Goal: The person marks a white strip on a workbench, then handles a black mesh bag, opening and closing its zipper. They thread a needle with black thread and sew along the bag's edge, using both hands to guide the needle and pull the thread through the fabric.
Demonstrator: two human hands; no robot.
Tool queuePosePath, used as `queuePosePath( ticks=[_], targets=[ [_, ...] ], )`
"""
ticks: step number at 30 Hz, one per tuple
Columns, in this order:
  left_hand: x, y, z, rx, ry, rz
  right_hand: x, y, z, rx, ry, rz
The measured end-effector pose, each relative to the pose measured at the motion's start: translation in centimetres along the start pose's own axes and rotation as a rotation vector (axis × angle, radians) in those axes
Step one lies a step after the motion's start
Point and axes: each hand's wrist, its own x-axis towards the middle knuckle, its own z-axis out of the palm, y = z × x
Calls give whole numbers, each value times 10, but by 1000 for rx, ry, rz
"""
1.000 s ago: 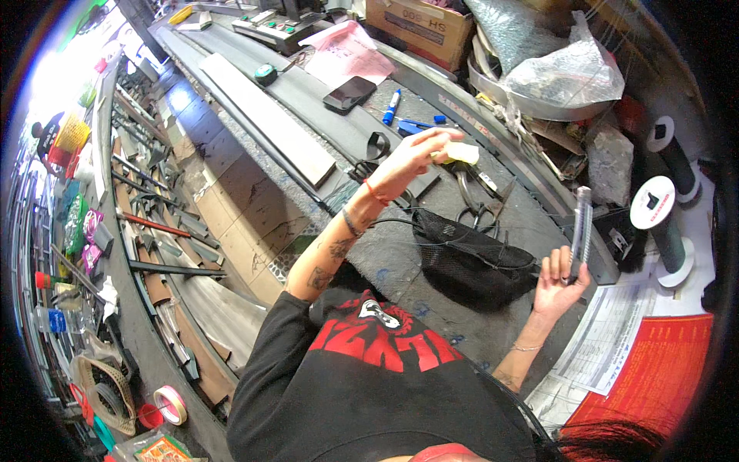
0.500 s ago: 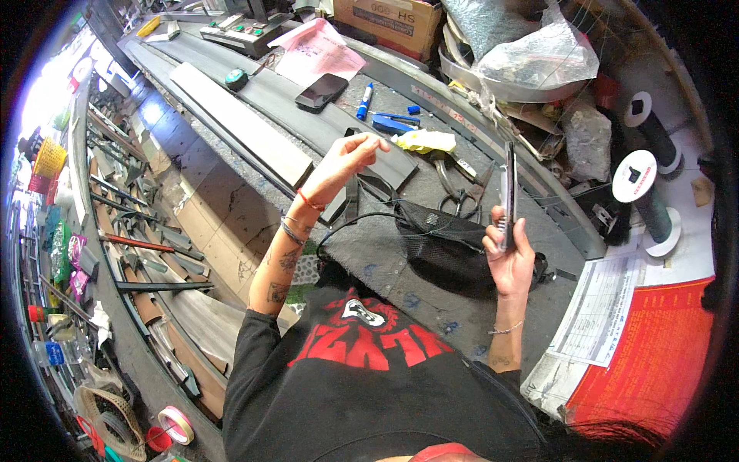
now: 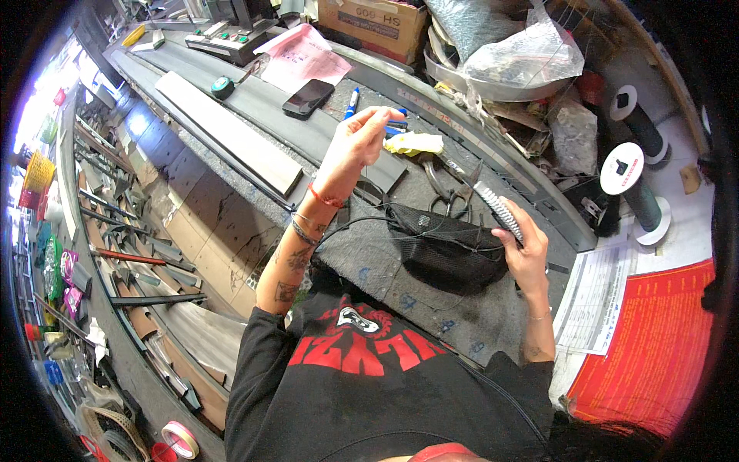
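My left hand (image 3: 362, 138) is raised over the workbench with its fingers pinched together; anything between them is too fine or hidden to make out. On the right, my right hand (image 3: 527, 246) grips a slim tool with a ridged, pale grey handle (image 3: 500, 208), held tilted with its narrow end pointing away and left. A black mesh pouch (image 3: 439, 250) lies on the bench between my forearms, close to my right hand. Scissors (image 3: 448, 202) rest just beyond the pouch. Past my left fingertips is a crumpled yellow wrapper (image 3: 414, 144), with a blue marker (image 3: 352, 102) further off.
A black phone (image 3: 308, 98), pink paper (image 3: 304, 61) and a long white strip (image 3: 231, 135) lie on the bench. Thread spools (image 3: 622, 169) stand at right, near a red sheet (image 3: 639, 339). A rack of metal profiles (image 3: 146, 269) runs along the left.
The tool in my right hand has turned from upright to tilted, showing its ridged side. My left hand, still pinched, has shifted slightly in front of the blue marker. The whole view has shifted a little.
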Motion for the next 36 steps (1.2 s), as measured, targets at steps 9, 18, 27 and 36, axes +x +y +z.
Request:
queuePosePath(
  ticks=[9,18,27,36],
  targets=[
    [-33,-11,30,-33,-432,-50,29,-7,-50,-712,44,-509],
    [-5,-90,92,-279,-562,6,18,-24,-91,-939,108,-587],
    [-14,-99,128,-499,-532,-161,-20,26,-132,-1073,187,-511],
    [-34,-81,67,703,-346,-44,-142,65,-159,-25,1158,301]
  ],
)
